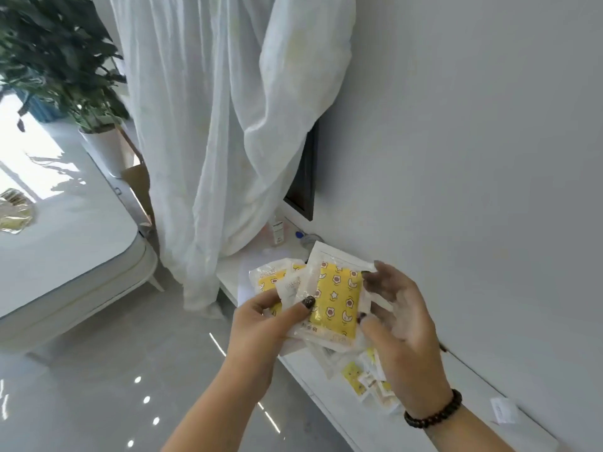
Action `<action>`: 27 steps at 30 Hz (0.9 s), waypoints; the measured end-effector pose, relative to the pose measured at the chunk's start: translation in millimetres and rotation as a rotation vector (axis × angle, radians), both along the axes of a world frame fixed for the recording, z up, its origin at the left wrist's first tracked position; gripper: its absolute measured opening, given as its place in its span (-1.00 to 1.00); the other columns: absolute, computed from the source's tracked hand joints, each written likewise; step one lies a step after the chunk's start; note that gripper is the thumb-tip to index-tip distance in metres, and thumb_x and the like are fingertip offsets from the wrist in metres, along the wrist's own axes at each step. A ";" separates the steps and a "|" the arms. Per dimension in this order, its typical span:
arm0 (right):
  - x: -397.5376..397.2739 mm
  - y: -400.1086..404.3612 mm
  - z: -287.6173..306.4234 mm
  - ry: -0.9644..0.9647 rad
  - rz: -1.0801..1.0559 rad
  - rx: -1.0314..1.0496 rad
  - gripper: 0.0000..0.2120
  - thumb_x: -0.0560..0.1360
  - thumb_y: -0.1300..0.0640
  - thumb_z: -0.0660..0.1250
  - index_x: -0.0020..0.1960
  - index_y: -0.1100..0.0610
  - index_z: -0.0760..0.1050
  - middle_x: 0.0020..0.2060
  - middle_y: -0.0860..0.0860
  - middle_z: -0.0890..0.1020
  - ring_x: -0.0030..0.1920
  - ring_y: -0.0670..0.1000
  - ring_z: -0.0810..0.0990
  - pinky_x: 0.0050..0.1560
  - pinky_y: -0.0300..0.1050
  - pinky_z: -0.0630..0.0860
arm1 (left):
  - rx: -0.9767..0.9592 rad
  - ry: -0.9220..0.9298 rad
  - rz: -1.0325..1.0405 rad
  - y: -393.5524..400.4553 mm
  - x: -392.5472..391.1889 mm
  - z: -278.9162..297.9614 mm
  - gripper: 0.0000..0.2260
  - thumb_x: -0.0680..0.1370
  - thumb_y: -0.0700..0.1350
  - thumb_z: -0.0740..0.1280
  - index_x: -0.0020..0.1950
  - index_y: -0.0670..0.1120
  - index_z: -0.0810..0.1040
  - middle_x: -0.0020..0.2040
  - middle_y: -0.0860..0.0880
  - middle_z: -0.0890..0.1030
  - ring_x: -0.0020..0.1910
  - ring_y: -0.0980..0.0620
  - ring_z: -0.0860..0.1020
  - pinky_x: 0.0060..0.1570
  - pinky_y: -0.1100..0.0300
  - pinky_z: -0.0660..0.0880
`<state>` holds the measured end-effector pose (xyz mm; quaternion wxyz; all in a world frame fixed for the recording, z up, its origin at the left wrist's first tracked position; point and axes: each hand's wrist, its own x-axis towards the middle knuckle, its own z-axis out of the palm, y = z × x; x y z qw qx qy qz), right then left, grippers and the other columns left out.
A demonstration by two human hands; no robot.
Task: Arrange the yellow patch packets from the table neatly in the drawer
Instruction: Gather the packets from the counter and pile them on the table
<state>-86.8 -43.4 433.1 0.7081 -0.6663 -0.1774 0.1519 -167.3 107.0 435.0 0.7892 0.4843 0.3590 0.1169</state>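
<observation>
Left hand [261, 324]: its grip is pinching a fanned stack of yellow patch packets [336, 298], thumb lying across the top.
Right hand [396, 324]: its fingers are lying loosely spread, fingertips touching the right edge of the front packet.
Held packets: hovering above the white worktop [326, 383].
Loose packets [368, 380]: lying on the worktop beneath the right hand.
Curtain [212, 125]: hanging behind.

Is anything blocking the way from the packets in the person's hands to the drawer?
Cannot tell: no drawer shows in this view. The left hand grips a fan of yellow packets, the right hand touches its edge, and more packets lie on the white shelf below.
</observation>
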 end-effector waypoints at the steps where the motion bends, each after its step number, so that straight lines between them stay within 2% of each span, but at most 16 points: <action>1: -7.3 21.0 3.2 0.083 -0.021 -0.044 -0.36 0.31 0.33 0.45 0.31 -0.01 0.35 0.14 -0.10 0.55 0.13 -0.17 0.56 -0.05 -0.22 0.59 | 0.018 0.003 0.028 13.8 -13.4 0.2 -0.81 0.40 -0.39 0.45 -0.03 -0.19 0.67 -0.07 -0.22 0.71 -0.07 -0.23 0.68 0.06 -0.10 0.57; 3: -24.9 64.4 6.7 0.196 -0.002 -0.191 -0.15 0.29 0.29 0.55 0.42 -0.04 0.19 0.20 -0.12 0.48 0.10 -0.21 0.53 -0.20 -0.29 0.58 | 0.062 0.019 0.085 42.9 -42.4 1.6 -0.80 0.40 -0.37 0.46 -0.02 -0.17 0.67 -0.09 -0.18 0.72 -0.10 -0.20 0.69 0.04 -0.10 0.58; 5: -47.0 105.2 4.2 0.251 0.039 -0.290 -0.10 0.27 0.26 0.57 0.45 -0.03 0.16 0.19 -0.09 0.48 0.07 -0.18 0.55 -0.24 -0.31 0.57 | 0.095 0.027 0.137 73.5 -72.4 1.2 -0.81 0.41 -0.34 0.46 -0.02 -0.14 0.68 -0.09 -0.14 0.72 -0.11 -0.17 0.70 0.00 -0.06 0.59; 7: -72.2 145.5 -2.5 0.338 0.090 -0.305 -0.20 0.24 0.29 0.58 0.35 0.01 0.28 0.11 -0.03 0.58 0.00 -0.08 0.62 -0.19 -0.23 0.61 | 0.133 0.042 0.187 106.6 -105.1 -1.1 -0.85 0.46 -0.29 0.43 -0.04 -0.09 0.70 -0.09 -0.11 0.73 -0.12 -0.12 0.70 -0.04 0.00 0.60; 9: -94.2 179.2 -8.4 0.475 0.162 -0.249 -0.30 0.16 0.30 0.60 0.24 0.13 0.41 -0.01 0.08 0.68 -0.04 0.05 0.68 -0.06 0.04 0.63 | 0.158 0.073 0.231 136.6 -132.7 -4.6 -0.86 0.52 -0.24 0.38 -0.07 -0.05 0.72 -0.10 -0.09 0.72 -0.10 -0.10 0.69 -0.04 0.01 0.59; 11: -114.9 213.9 -14.1 0.617 0.201 -0.173 -0.35 0.10 0.28 0.58 0.17 0.21 0.48 -0.07 0.14 0.70 -0.06 0.15 0.69 0.00 0.18 0.60 | 0.163 0.092 0.276 168.1 -160.0 -8.2 -0.85 0.55 -0.20 0.35 -0.07 -0.04 0.72 -0.10 -0.08 0.72 -0.06 -0.10 0.68 0.02 -0.02 0.58; 14: -143.2 261.1 -20.2 0.767 0.248 -0.117 -0.49 0.17 0.31 0.50 0.11 0.28 0.53 -0.07 0.19 0.70 -0.07 0.20 0.69 -0.06 0.14 0.61 | 0.169 0.107 0.372 209.3 -195.0 -11.4 -0.86 0.55 -0.16 0.35 -0.09 -0.03 0.72 -0.12 -0.04 0.73 -0.09 -0.05 0.68 -0.03 0.04 0.59; 17: -162.9 301.7 -25.1 0.845 0.272 -0.115 -0.61 0.33 0.41 0.42 0.15 0.30 0.52 -0.05 0.21 0.69 -0.08 0.19 0.69 -0.15 0.11 0.65 | 0.158 0.108 0.486 244.1 -219.4 -14.8 -0.88 0.55 -0.14 0.36 -0.09 -0.05 0.71 -0.16 -0.01 0.73 -0.26 0.10 0.66 -0.32 0.29 0.52; 18: -166.8 314.5 -26.1 0.860 0.288 -0.121 -0.64 0.36 0.44 0.39 0.15 0.30 0.51 -0.05 0.21 0.69 -0.11 0.17 0.70 -0.18 0.09 0.65 | 0.146 0.114 0.524 255.3 -225.2 -16.5 -0.88 0.54 -0.14 0.36 -0.09 -0.07 0.71 -0.16 -0.02 0.73 -0.27 0.11 0.65 -0.32 0.30 0.51; 22: -168.6 365.6 -27.2 0.876 0.480 -0.177 -0.64 0.37 0.45 0.36 0.16 0.31 0.50 -0.02 0.22 0.69 -0.08 0.18 0.70 -0.22 0.03 0.66 | 0.111 0.130 0.612 301.6 -236.0 -25.2 -0.88 0.52 -0.11 0.40 -0.03 -0.09 0.71 -0.08 -0.04 0.73 -0.06 -0.02 0.68 0.01 0.07 0.58; 25: -159.9 407.3 -28.3 0.868 0.628 -0.234 -0.66 0.38 0.47 0.34 0.14 0.32 0.50 -0.01 0.23 0.68 -0.03 0.21 0.68 -0.16 0.06 0.66 | 0.109 0.134 0.637 336.6 -232.1 -29.8 -0.88 0.50 -0.08 0.42 -0.04 -0.07 0.71 -0.11 -0.01 0.73 -0.06 0.00 0.68 0.03 0.08 0.57; 27: -149.9 436.6 -30.1 0.850 0.642 -0.249 -0.70 0.38 0.49 0.34 0.09 0.31 0.50 -0.05 0.23 0.69 -0.09 0.20 0.69 -0.17 0.07 0.66 | 0.104 0.141 0.670 364.2 -224.9 -30.0 -0.90 0.50 -0.07 0.41 -0.07 -0.04 0.72 -0.11 0.00 0.73 -0.07 0.02 0.67 -0.01 0.10 0.56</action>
